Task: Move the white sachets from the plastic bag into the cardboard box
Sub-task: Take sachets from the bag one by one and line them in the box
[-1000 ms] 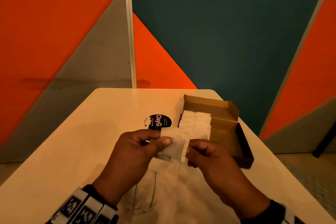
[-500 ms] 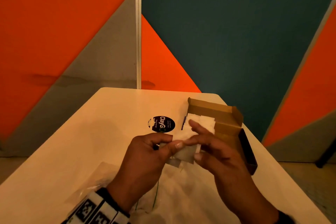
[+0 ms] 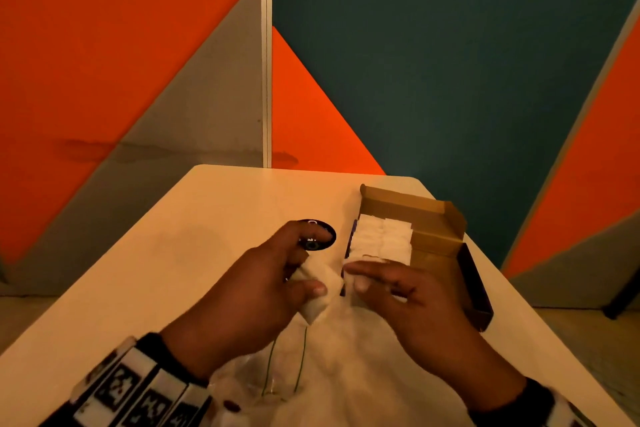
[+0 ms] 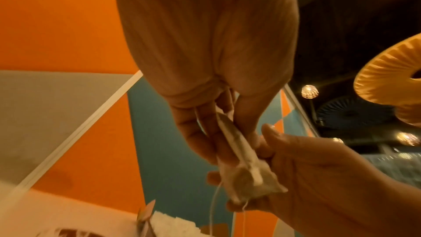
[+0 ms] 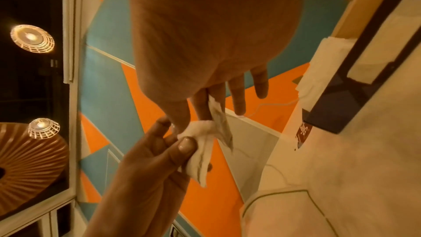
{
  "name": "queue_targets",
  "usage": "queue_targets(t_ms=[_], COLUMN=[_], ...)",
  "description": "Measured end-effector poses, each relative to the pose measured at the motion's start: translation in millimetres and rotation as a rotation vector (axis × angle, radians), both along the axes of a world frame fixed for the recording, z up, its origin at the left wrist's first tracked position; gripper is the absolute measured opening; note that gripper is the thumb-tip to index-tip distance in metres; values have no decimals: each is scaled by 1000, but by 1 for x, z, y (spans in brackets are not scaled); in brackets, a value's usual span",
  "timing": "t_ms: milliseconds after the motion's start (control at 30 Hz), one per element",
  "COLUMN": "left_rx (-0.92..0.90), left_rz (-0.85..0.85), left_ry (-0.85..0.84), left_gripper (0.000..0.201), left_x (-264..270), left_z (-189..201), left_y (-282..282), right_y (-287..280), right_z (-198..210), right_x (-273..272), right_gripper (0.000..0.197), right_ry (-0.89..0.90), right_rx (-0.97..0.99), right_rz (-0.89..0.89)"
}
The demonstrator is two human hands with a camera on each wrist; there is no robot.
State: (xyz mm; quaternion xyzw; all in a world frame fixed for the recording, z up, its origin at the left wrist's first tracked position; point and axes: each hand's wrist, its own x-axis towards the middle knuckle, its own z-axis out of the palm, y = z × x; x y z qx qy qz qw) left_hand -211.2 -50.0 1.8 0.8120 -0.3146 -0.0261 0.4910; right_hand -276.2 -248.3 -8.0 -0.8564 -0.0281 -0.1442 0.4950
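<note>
Above the counter (image 3: pixel 214 218), your left hand (image 3: pixel 256 291) pinched sachets (image 3: pixel 317 295) — right hand (image 3: pixel 412 298) pinched one too; box (image 3: pixel 433 218) part-filled, bag (image 3: pixel 346 374) not yet emptied.

The left hand (image 3: pixel 263 291) is raised in front of the body, its thumb pressed against the curled fingers in a pinch; its index finger reaches forward, apart from the others. A checkered band wraps the left wrist. The right hand (image 3: pixel 408 298) hovers just beside it, palm down, thumb and index finger closed together while the other fingers (image 5: pixel 259 86) stretch out nearly straight. The two thumbs seem almost to touch, though motion blur makes that hard to confirm. Both forearms angle inward.
</note>
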Motion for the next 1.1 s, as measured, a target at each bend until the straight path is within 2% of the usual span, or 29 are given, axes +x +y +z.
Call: queue_targets(t_ms=[133, 267, 400, 567, 700, 800, 867, 1000, 1100], left_rx=[385, 560, 557, 572, 588, 564, 515, 427, 392], left_rz=[-97, -125, -102, -49, 28, 75, 68, -2, -35], left_ry=[-216, -274, -261, -315, -305, -250, -206, -135, -88], left_gripper=[56, 48, 39, 11, 8, 5, 3, 1, 3], left_x=[-6, -6, 2, 12, 20, 22, 18, 10, 8], left_z=[18, 27, 31, 35, 38, 36, 33, 28, 23], left_y=[-6, -5, 2, 13, 24, 27, 24, 12, 11], right_y=[14, 13, 6, -4, -17, -20, -13, 6, 10], right_z=[-2, -5, -7, -12, -15, -10, -3, -5, -3], right_x=[0, -1, -5, -7, -6, -6, -7, -3, 0], right_gripper=[19, 14, 5, 6, 8, 13, 18, 23, 12], right_ry=[153, 195, 239, 289, 328, 231, 177, 186, 214], right_rx=[-58, -83, -106, -235, -340, -244, -124, -203, -158], right_rz=[154, 64, 51, 27, -52, -107, -70, 127, 110])
